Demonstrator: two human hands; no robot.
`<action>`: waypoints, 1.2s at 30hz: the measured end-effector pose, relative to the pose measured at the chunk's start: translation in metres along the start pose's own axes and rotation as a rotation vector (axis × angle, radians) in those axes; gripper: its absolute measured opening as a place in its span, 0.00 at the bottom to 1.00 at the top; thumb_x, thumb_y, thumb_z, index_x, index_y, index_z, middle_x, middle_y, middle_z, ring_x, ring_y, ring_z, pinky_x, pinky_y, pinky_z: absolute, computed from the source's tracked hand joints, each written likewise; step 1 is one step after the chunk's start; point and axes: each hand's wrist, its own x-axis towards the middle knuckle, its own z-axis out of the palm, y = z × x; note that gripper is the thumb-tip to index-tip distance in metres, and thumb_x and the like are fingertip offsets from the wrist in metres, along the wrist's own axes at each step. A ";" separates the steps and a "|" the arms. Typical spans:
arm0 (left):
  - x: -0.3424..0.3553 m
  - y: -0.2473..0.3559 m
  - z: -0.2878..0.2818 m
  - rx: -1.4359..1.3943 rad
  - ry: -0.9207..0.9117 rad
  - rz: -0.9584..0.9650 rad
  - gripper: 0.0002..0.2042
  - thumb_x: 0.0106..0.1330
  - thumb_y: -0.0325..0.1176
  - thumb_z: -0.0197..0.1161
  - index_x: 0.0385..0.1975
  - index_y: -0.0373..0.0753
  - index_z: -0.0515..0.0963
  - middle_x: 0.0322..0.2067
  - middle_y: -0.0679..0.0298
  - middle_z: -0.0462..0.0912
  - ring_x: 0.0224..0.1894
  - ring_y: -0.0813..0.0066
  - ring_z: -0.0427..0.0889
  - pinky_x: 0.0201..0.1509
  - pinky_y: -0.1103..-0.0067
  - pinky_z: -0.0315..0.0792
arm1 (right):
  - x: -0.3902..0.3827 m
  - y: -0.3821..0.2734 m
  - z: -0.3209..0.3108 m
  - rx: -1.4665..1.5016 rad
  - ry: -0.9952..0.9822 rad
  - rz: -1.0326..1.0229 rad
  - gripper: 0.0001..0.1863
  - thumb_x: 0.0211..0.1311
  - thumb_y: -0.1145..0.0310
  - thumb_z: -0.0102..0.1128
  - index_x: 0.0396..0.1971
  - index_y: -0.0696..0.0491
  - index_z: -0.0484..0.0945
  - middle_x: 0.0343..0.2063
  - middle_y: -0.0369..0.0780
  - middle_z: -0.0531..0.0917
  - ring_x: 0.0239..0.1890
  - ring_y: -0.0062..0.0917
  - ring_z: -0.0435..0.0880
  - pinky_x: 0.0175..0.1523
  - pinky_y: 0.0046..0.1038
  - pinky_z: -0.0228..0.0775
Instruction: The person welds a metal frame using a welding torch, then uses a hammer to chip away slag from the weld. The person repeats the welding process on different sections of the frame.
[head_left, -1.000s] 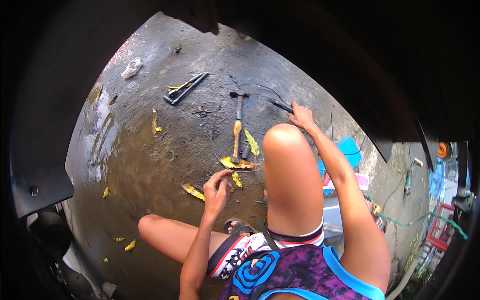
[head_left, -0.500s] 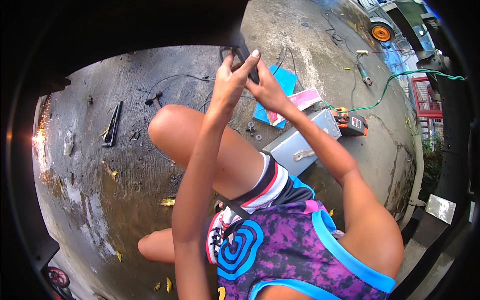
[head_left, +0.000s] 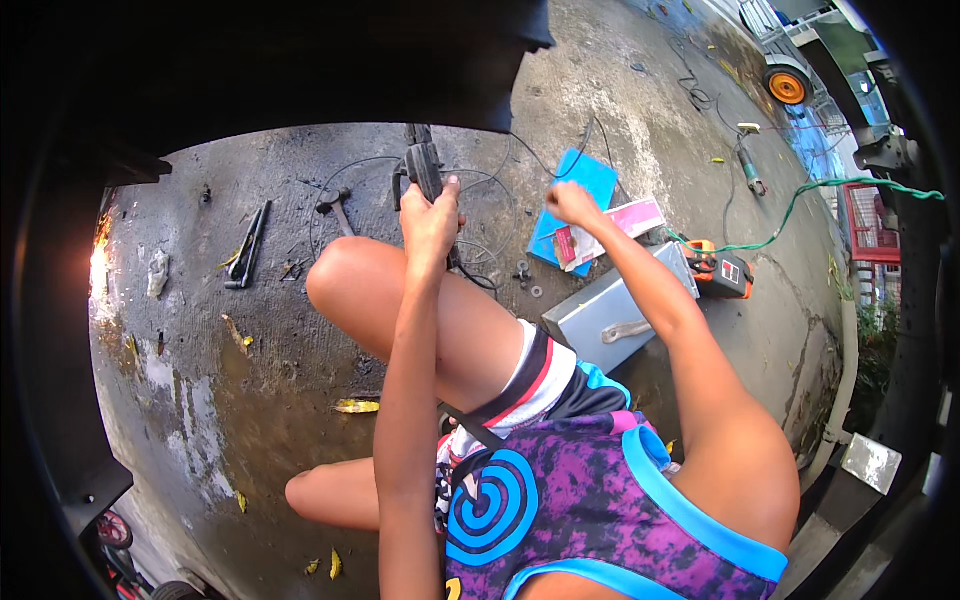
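My left hand (head_left: 430, 228) is closed around the handle of a dark grey welding electrode holder (head_left: 424, 172), with its lever sticking out at the left. The holder's upper end meets the edge of the dark metal structure (head_left: 400, 70) overhead. A black cable (head_left: 470, 272) hangs below that hand. To the right, my right hand (head_left: 575, 204) has its fingers curled in, over a flat blue case (head_left: 588, 180). Whether anything is inside those fingers is hidden. Beside it, a pink and white carton (head_left: 636, 217) lies across the case's lower edge.
A grey metal box (head_left: 590, 318) stands by my right knee, next to an orange and black machine (head_left: 722, 272) with a green cable (head_left: 790, 208). A hammer (head_left: 338, 208) and long dark tools (head_left: 248, 246) lie on the wet concrete. Sparks (head_left: 100, 262) glow at far left.
My right hand has come away from the electrode holder and moved right, over the blue case. My left hand keeps the holder, now lower and farther left. The whole view has shifted slightly.
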 end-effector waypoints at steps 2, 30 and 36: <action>0.005 -0.005 -0.013 0.049 0.048 0.029 0.12 0.66 0.37 0.66 0.29 0.36 0.74 0.20 0.67 0.75 0.16 0.80 0.74 0.19 0.81 0.69 | -0.006 -0.004 0.045 -0.088 -0.102 -0.102 0.10 0.52 0.68 0.63 0.35 0.50 0.86 0.33 0.49 0.86 0.37 0.45 0.86 0.43 0.43 0.78; 0.045 0.037 -0.117 -0.901 0.091 0.129 0.10 0.70 0.37 0.64 0.44 0.44 0.71 0.33 0.67 0.76 0.31 0.74 0.81 0.31 0.78 0.74 | -0.021 -0.216 -0.139 0.501 0.739 -0.473 0.05 0.70 0.76 0.55 0.42 0.59 0.74 0.32 0.48 0.82 0.35 0.40 0.83 0.41 0.32 0.74; -0.006 0.009 -0.173 -1.280 0.148 0.332 0.06 0.71 0.35 0.62 0.41 0.47 0.72 0.34 0.68 0.74 0.38 0.74 0.76 0.45 0.73 0.74 | -0.034 -0.289 -0.190 0.518 0.654 -0.815 0.07 0.63 0.83 0.57 0.38 0.57 0.73 0.32 0.42 0.81 0.36 0.35 0.82 0.42 0.32 0.74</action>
